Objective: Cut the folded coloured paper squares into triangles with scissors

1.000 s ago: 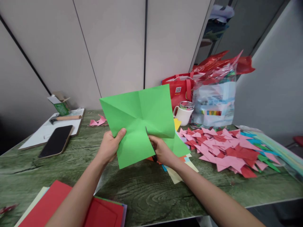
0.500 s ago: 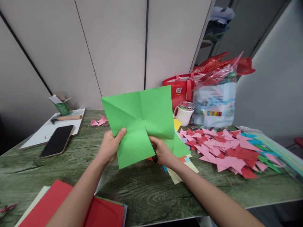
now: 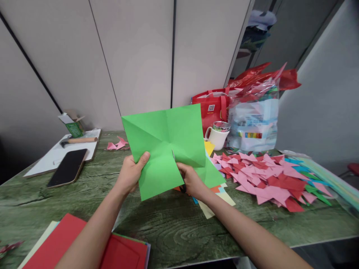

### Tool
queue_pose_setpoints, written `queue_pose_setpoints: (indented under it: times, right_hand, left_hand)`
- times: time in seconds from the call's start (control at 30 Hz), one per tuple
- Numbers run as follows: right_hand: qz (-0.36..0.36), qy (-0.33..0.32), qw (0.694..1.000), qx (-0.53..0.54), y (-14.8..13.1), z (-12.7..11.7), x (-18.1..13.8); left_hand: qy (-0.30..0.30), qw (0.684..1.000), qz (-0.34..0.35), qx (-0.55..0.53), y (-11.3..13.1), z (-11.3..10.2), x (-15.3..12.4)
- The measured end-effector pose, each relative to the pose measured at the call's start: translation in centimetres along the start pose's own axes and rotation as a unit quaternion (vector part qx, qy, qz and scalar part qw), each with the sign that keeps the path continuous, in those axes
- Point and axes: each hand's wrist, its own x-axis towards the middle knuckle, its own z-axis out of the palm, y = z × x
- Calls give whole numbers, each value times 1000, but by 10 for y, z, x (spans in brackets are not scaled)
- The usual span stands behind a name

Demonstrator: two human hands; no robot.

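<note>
I hold up a creased green paper sheet [image 3: 165, 149] over the green wood-grain table [image 3: 174, 228]. My left hand [image 3: 130, 173] is closed on its lower left edge, thumb on the front. My right hand [image 3: 192, 179] is closed at the sheet's lower middle on what look like scissors [image 3: 182, 188]: a dark handle shows under the palm and a thin blade pokes up into the paper near its centre. More coloured sheets lie on the table just under my right hand.
A pile of pink and red folded paper pieces [image 3: 263, 175] spreads at the right. Behind it stand a white mug [image 3: 217, 136], a red bag [image 3: 211, 108] and a plastic bag [image 3: 254, 119]. A phone [image 3: 67, 167] and hammer [image 3: 77, 140] lie left; red sheets [image 3: 70, 243] lie near me.
The green sheet has shifted very slightly to the right and down. Both hands keep the same grip in the same place.
</note>
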Motion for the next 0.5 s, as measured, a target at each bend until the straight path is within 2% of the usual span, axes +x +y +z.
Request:
queue_pose_setpoints:
  times: [0.1,0.23,0.5]
  right_hand:
    - [3,4,1000,10,-2,2,-1]
    - [41,18,999,19,-2,3,-1]
    - [59,33,995,72,14,0,1]
  left_hand:
    - [-1,1000,-2,-2,0,0,0]
    - [1,1000,-2,5,0,0,0]
    - [-2,1000,-8,-6,2,1,-1]
